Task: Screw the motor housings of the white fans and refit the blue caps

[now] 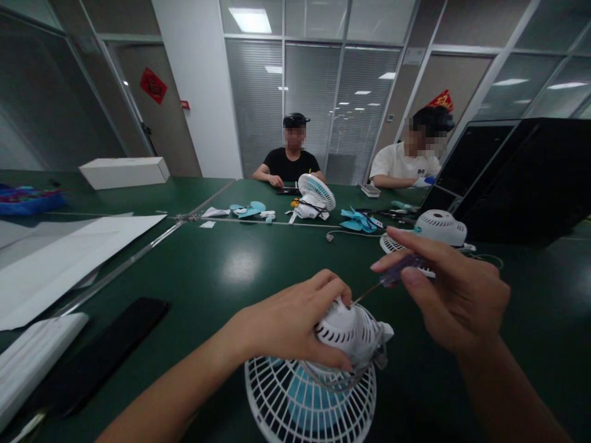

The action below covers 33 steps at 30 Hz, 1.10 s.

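Observation:
A small white electric fan (pixel 353 335) lies grille-down on the green table in front of me, its motor housing facing up and blue blades showing through the grille (pixel 263 394). Its grey cord loops round the housing. My left hand (pixel 305 320) is wrapped over the left side of the housing and holds it. In my right hand (pixel 455 289) is a screwdriver (pixel 396 271) with a clear purplish handle, pinched between thumb and fingers. The screwdriver's shaft slants down to the left, and its tip meets the top of the housing beside my left fingers.
Across the green table (pixel 207 258) sit two people. Another fan (pixel 316 197), blue fan blades (pixel 357 219) and a white fan housing (pixel 441 227) lie towards the back. A black pouch (pixel 111 351) and white papers (pixel 83 252) are on the left; a large black case (pixel 521 178) stands right.

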{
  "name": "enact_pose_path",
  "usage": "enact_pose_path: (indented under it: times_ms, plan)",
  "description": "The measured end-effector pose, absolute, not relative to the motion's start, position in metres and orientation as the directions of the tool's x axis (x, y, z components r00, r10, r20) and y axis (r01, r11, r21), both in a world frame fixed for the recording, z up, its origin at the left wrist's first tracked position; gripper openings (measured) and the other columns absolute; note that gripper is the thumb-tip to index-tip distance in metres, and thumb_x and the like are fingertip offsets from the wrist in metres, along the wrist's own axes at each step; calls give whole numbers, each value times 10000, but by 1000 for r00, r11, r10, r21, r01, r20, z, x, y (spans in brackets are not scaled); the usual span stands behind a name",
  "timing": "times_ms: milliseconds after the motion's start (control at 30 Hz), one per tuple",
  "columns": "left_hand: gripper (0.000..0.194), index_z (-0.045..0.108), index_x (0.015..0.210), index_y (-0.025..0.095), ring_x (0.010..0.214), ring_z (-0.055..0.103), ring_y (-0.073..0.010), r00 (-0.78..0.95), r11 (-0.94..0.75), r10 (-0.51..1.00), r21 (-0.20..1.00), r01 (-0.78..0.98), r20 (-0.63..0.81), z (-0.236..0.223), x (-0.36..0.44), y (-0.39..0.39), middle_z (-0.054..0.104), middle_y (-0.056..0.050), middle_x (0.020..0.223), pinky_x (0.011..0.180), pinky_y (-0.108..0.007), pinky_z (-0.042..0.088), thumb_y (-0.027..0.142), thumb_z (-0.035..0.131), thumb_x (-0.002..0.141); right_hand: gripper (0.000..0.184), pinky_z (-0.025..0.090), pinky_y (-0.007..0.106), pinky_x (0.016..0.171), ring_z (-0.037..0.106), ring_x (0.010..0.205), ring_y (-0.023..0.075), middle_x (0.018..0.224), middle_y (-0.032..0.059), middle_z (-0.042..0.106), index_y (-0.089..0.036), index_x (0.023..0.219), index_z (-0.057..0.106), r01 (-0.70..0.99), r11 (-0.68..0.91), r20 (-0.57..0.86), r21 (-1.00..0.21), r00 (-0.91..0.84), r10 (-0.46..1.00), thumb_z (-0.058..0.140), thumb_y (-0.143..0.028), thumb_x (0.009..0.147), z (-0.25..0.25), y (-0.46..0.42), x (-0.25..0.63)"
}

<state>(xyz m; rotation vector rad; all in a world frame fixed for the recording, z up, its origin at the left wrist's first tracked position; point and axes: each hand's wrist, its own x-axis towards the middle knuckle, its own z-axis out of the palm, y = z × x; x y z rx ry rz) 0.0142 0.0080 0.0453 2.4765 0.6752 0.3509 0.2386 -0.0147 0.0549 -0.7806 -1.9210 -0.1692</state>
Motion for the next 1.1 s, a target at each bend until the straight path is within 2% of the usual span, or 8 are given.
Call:
enact_pose_path:
  times_ms: [233,333,400,600,767,900,1000,1100]
  plan:
    - [660,399,1179,192,1053,558,-243,822,-704,560,584,403,108,42,14,9,514,-90,1184,901,-367,464,400,801,700,150,433,202,484,542,514,75,652,-48,563,-206,803,553,696,701,879,-156,-225,419,691,-252,840,59,-8,238]
    - [682,402,1199,188,1055,563,-239,833,-719,540,579,384,118,42,14,9,509,-93,1208,900,-358,473,409,809,699,72,440,209,501,555,530,77,701,-36,571,-207,934,569,646,724,791,-241,-302,532,530,-268,933,62,-10,242]
    - [642,429,1196,194,1053,566,-237,845,-734,524,560,385,107,44,14,9,495,-96,1253,896,-361,483,429,793,723,160,469,216,523,585,568,86,781,-16,599,-212,1067,568,613,725,731,-314,-331,597,458,-243,956,64,-13,244]
    - [531,529,1158,180,1084,579,-255,848,-774,521,474,420,100,51,13,5,481,-109,1331,921,-376,494,476,750,777,90,505,192,503,595,584,99,727,-12,588,-209,840,573,564,699,719,-439,-247,650,622,-268,886,66,-14,243]
    - [519,576,1142,185,1035,606,-259,839,-819,526,348,457,136,54,15,0,550,-89,1253,885,-382,501,520,736,780,150,533,224,463,615,523,110,730,-18,605,-218,866,544,308,673,686,-672,-81,723,637,-334,886,64,-10,240]
    - [505,594,1129,185,1007,619,-253,840,-832,525,291,472,139,57,15,-4,578,-81,1225,827,-359,503,539,717,791,191,528,240,448,612,509,122,721,-24,619,-220,859,543,175,710,730,-682,219,647,689,-340,832,71,-11,253]
    - [500,601,1116,188,1012,622,-251,841,-840,518,279,465,156,58,14,-5,589,-76,1217,832,-357,494,550,713,790,230,528,241,489,640,575,139,724,-23,612,-230,786,503,310,664,731,-681,345,589,721,-303,780,70,-14,271]
    - [486,607,1104,191,1009,625,-249,841,-844,515,270,463,166,57,14,-5,600,-71,1201,839,-358,487,535,728,784,292,537,277,560,669,707,189,756,11,623,-237,699,446,612,483,717,-626,210,664,701,-360,770,50,-18,290]
